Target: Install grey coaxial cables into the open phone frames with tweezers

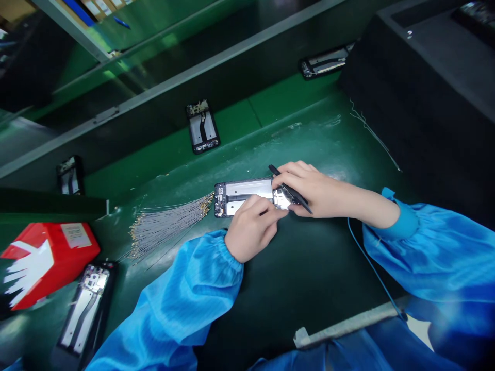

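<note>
The phone (pixel 257 187) lies well in from the near edge of the worktop (pixel 301 263), around its middle; the right hand (pixel 305 184) has its fingers curled round a black tool (pixel 300 200), over the phone's right end; the left hand (pixel 251 226) has its fingers bunched at the phone's near side, and whether they grip anything I cannot tell; the work seems partway along, the phone open, its circuit board (pixel 283 199) bare, closing it up not yet done; the wires (pixel 170 222) lie loose by its left end; the hands hide whether one is fitted.
</note>
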`<state>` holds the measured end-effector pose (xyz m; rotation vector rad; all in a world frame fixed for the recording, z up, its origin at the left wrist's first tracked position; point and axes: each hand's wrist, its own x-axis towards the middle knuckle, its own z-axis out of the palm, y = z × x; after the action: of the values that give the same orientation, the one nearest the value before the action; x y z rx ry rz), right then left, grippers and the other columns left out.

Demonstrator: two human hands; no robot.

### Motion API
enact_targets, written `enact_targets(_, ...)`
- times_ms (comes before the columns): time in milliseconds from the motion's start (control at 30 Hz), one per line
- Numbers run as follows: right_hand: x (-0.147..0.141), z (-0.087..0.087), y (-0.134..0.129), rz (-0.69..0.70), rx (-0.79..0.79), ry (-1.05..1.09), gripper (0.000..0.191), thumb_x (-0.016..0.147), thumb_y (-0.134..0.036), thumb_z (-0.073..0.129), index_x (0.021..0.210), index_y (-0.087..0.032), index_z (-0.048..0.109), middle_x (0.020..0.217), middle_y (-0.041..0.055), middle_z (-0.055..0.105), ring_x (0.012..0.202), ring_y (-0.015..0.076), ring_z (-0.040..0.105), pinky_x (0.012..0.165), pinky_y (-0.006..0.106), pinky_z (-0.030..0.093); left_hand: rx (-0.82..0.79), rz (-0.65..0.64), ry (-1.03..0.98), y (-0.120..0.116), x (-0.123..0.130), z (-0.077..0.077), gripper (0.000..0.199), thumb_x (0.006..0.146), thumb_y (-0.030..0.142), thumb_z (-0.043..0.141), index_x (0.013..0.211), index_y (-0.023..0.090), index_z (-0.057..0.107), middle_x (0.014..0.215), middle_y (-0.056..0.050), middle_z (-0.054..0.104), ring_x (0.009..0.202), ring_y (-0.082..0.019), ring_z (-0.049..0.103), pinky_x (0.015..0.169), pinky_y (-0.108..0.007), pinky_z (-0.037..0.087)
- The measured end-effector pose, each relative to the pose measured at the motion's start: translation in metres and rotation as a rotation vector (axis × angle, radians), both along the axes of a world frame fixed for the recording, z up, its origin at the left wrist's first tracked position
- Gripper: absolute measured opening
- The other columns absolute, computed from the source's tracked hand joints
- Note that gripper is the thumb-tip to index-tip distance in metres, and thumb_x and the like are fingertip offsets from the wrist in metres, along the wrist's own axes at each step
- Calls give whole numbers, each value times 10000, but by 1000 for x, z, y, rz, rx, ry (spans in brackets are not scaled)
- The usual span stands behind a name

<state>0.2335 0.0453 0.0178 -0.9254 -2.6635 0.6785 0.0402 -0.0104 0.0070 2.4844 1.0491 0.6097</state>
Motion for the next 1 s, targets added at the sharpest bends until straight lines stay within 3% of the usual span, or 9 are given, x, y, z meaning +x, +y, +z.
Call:
enact_targets(233,-10,5,3,-4,8,-114,379,634,-188,540,1003,-197,451,1045,106,422,911,255,376,729,378,337,155,-43,172,2,-5,3,244,836,144,443,1010,197,605,787,-37,548,777,-175,441,672,-310,378)
enact_targets(500,1,-1,7,31,-46,-40,440,659,-207,553,1070,-221,398,1103,96,404,975,261,368,785,383,332,75,-173,24,21,-30,-1,287,877,160,384,1028,207,623,745,-25,477,714,-124,437,659,-238,406)
enact_targets(1000,-8,3,4,-49,-40,-109,400,634,-231,558,1013,-215,429,1056,101,400,954,272,368,774,391,327,102,-140,48,19,-26,-1,282,870,160,389,999,208,636,727,-21,449,687,-121,415,629,-229,396)
